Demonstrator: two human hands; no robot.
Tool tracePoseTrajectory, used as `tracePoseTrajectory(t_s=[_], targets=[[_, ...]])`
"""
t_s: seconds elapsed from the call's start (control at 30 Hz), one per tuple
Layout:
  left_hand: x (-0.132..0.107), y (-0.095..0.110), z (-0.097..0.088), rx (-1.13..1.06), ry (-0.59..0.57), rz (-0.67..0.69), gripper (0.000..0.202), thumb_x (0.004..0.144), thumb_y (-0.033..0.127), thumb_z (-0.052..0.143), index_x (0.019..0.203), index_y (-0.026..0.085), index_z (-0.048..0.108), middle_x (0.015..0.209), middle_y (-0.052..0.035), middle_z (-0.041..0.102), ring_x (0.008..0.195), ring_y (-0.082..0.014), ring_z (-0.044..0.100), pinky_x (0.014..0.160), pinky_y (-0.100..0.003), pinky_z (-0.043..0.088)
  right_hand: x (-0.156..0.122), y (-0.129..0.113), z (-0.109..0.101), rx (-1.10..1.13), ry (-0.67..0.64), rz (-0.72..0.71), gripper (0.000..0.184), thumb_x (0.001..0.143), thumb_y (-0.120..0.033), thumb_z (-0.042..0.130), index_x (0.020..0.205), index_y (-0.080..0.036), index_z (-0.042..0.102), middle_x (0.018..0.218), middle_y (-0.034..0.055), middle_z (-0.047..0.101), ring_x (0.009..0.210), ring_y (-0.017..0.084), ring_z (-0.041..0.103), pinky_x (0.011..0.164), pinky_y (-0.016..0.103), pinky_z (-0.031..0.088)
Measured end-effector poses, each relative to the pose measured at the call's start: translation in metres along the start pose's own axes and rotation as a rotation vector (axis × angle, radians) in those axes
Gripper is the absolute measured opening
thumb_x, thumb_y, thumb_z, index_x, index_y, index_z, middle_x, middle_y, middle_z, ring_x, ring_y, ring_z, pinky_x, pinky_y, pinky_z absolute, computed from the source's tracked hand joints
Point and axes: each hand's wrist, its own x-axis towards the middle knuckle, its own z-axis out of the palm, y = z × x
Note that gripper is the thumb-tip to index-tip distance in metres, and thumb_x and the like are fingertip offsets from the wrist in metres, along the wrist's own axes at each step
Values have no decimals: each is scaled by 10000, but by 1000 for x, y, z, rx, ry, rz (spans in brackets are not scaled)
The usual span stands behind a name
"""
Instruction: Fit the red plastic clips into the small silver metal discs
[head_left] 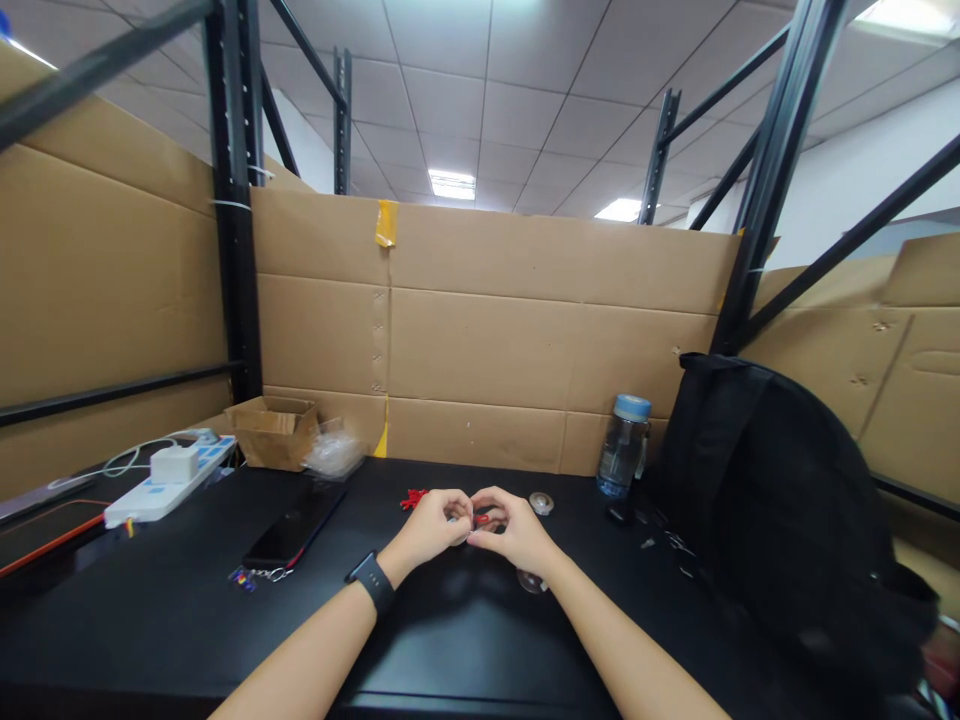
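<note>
Head view: both hands meet over the middle of the black worktop, nearer its back edge than its front. The left hand, with a dark watch on its wrist, and the right hand are curled, fingertips pinched together on a small red part held between them just above the surface. Only a sliver of red shows between the fingers, so its shape cannot be told. It looks like a tiny, light plastic piece, probably fairly stiff and easy to drop or flick away; a fingertip pinch at its ends seems the only sensible hold, and little force should be needed.

More small red pieces lie on the worktop just left of the left hand, toward the back edge. A small clear round thing sits just behind the right hand, and another lies beside the right wrist. A phone with a keyring lies left of the hands; a power strip and a small cardboard box stand near the back left corner. A water bottle stands at the back edge to the right, beside a black bag filling the right side
</note>
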Motion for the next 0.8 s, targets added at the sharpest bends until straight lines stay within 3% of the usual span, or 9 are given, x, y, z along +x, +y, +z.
tracePoseTrajectory(t_s=[0.13, 0.27, 0.37, 0.5, 0.63, 0.73, 0.8], targets=[[2, -6, 2, -73, -38, -52, 125, 682, 182, 599, 792, 141, 642, 604, 16, 633, 456, -78, 490, 464, -181, 376, 0, -2, 0, -47, 6, -6, 516, 716, -348, 854, 1158, -204, 630, 1144, 71, 689, 868, 180, 702, 760, 307, 578], [4, -4, -9, 75, 19, -11, 136, 664, 170, 589, 764, 140, 677, 645, -13, 682, 530, -119, 591, 536, -214, 451, 2, -7, -8, -157, 37, -25, 480, 744, -280, 813, 1176, -205, 619, 1100, 66, 705, 873, 186, 700, 773, 320, 569], [5, -5, -35, 362, 101, 77, 163, 671, 156, 595, 765, 155, 729, 703, -20, 723, 655, -148, 657, 655, -234, 481, 5, 3, -29, -355, 184, 4, 468, 770, -244, 767, 1214, -218, 624, 1091, 62, 712, 896, 195, 689, 793, 332, 549], [5, -19, -81, 639, 161, 65, 160, 720, 161, 587, 767, 176, 739, 737, -18, 738, 675, -157, 659, 662, -241, 457, 2, 32, -76, -663, 318, 100, 366, 798, -241, 722, 1156, -181, 682, 1096, 96, 701, 958, 221, 670, 904, 360, 510], [4, -38, -105, 750, 132, -27, 163, 724, 142, 610, 800, 183, 749, 740, -20, 734, 701, -168, 668, 682, -245, 455, -10, 50, -108, -902, 245, 348, 361, 824, -273, 701, 1176, -192, 705, 1187, 113, 688, 1125, 274, 641, 948, 366, 469], [3, -41, -102, 823, 84, -55, 186, 736, 131, 623, 836, 197, 766, 824, -34, 753, 794, -190, 679, 746, -262, 463, -13, 52, -112, -969, 150, 467, 372, 856, -335, 681, 1218, -247, 696, 1258, 89, 677, 1196, 287, 612, 941, 376, 455], [3, -36, -94, 898, 114, -24, 188, 754, 156, 640, 867, 220, 776, 962, -43, 760, 927, -224, 668, 821, -292, 460, -13, 52, -109, -973, 99, 494, 392, 855, -348, 683, 1237, -262, 688, 1272, 83, 675, 1184, 278, 617, 935, 368, 450]])
